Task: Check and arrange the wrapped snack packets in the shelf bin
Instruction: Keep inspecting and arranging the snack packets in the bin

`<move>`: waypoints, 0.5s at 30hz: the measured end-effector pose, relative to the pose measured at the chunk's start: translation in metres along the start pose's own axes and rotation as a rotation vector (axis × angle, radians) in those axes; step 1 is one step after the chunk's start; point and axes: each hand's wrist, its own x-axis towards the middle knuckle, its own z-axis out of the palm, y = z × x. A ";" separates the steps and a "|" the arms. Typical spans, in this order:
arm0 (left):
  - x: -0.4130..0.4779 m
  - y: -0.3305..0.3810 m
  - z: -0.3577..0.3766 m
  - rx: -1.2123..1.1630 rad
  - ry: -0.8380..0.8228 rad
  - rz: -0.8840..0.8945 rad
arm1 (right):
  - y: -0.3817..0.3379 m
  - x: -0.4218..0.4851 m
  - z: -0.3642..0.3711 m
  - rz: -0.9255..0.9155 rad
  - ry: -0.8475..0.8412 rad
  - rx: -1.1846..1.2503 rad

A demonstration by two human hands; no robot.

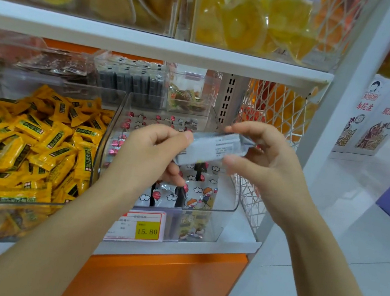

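While the grey packet (214,148) was pinched at its left end between the thumb and curled fingers of the left grip (146,149), its crimped right end was cradled by the right grip (271,166), with the forefinger arched over the top edge and the thumb set against the lower edge. Both grips were thus closed on the one packet, though how firmly the right one pressed could not be told. The packet was held roughly level in the air, its small print turned to the camera, just above the clear shelf bin (230,201) and apart from its rim. It was judged to be light, its foil-like wrapper slick and easily creased, and its filling liable to be crushed by a hard squeeze. The flat sealed ends were therefore reckoned the safest places to be taken hold of, the middle being left unpressed. Below, cartoon-printed packets (196,195) were seen standing on edge in rows inside the bin, with a gap at its right side. To the left, yellow packets (33,140) were heaped in a neighbouring tray, and a price label (145,229) was shown at the front of the shelf (171,246).
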 end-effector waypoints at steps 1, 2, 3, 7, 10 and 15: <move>0.001 -0.001 0.002 -0.035 -0.013 -0.006 | -0.001 0.000 -0.001 -0.008 0.057 -0.002; 0.002 -0.002 0.004 -0.037 -0.019 0.011 | -0.001 0.001 -0.002 -0.011 0.134 -0.002; 0.003 -0.004 0.006 0.028 -0.014 0.054 | 0.000 0.001 -0.004 -0.008 0.213 -0.008; 0.006 -0.018 0.010 0.775 -0.063 0.366 | 0.005 0.003 -0.008 0.004 0.452 -0.085; 0.003 -0.030 0.018 1.151 -0.148 0.437 | 0.008 0.003 -0.009 -0.009 0.487 -0.211; 0.005 -0.039 0.023 1.313 -0.176 0.459 | 0.010 0.004 -0.007 -0.070 0.452 -0.403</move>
